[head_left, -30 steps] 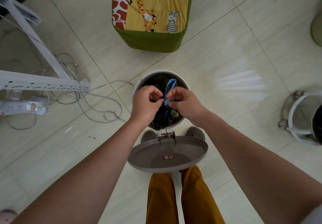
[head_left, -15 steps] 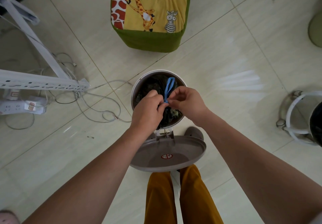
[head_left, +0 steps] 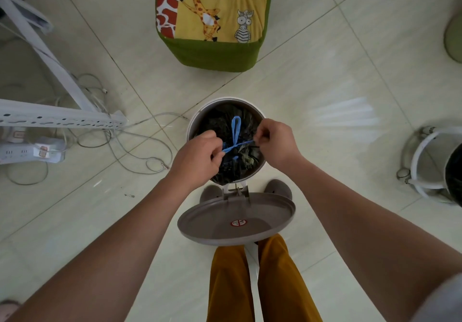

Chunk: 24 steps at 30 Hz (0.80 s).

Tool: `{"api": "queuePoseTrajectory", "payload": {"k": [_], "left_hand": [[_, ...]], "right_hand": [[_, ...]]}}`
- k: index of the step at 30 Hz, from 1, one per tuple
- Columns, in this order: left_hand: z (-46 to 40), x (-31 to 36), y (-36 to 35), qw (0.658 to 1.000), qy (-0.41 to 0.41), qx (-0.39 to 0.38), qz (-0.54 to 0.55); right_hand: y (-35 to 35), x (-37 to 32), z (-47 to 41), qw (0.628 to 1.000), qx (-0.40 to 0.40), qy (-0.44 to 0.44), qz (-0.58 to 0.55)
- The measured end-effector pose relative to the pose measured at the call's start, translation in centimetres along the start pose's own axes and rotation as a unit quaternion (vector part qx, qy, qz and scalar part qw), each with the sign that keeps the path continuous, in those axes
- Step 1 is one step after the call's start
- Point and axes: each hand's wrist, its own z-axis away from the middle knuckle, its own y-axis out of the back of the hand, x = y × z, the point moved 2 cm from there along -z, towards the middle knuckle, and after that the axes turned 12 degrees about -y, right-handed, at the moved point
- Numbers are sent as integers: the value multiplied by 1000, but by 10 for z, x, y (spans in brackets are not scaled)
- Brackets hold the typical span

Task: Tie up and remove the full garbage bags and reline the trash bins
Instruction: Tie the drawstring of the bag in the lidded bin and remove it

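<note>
The left hand (head_left: 197,155) and right hand (head_left: 276,142), fingers curled, each pinch an end of the blue drawstring (head_left: 236,136). They are apart over the black garbage bag (head_left: 226,121) in the open trash bin (head_left: 225,100).

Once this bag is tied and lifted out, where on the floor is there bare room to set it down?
Bare tile lies right of the bin, between it and the white stand, and also between the bin and the giraffe cushion. The left is crowded: cables, a power strip and the white rack.
</note>
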Motion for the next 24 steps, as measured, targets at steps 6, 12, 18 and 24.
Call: {"api": "queuePoseTrajectory", "payload": {"k": [6,12,18,24], "left_hand": [[27,-31,1,986,98,63,118],[35,-44,-15,985,112,-50,119],[6,-54,-29,984,151,-21,91],[1,-55,-29,972,198,69,106]], "right_hand": [[15,28,7,996,-47,-60,-49],[-8,35,17,992,-123,-34,16],[-26,35,-14,989,-93,-53,106],[-25,41,-23,996,-23,-69,54]]}}
